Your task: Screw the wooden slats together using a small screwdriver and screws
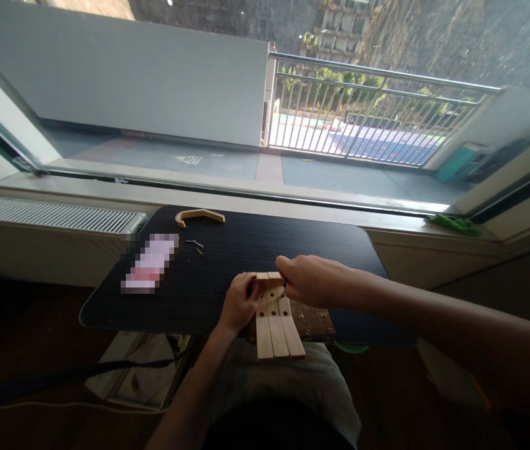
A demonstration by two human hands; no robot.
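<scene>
A light wooden piece of three slats (280, 337) with dark round holes lies near the table's front edge, fanning out towards me. My left hand (239, 304) is closed round its left edge, thumb on top. Over its upper right part, my right hand (305, 279) is closed in a fist. A small dark tip shows under that fist, beside a hole in the right slat; the rest of what it grips is hidden. Under the slats and to their right is a brown patterned flat thing (312, 320).
The dark table (255, 240) stands by a window. On it lie a curved wooden piece (202, 214), several small screws or metal bits (194, 242) and a blurred-out pink-white sheet (152, 259). A radiator (54, 214) is at the left, a green cloth (455, 225) on the sill.
</scene>
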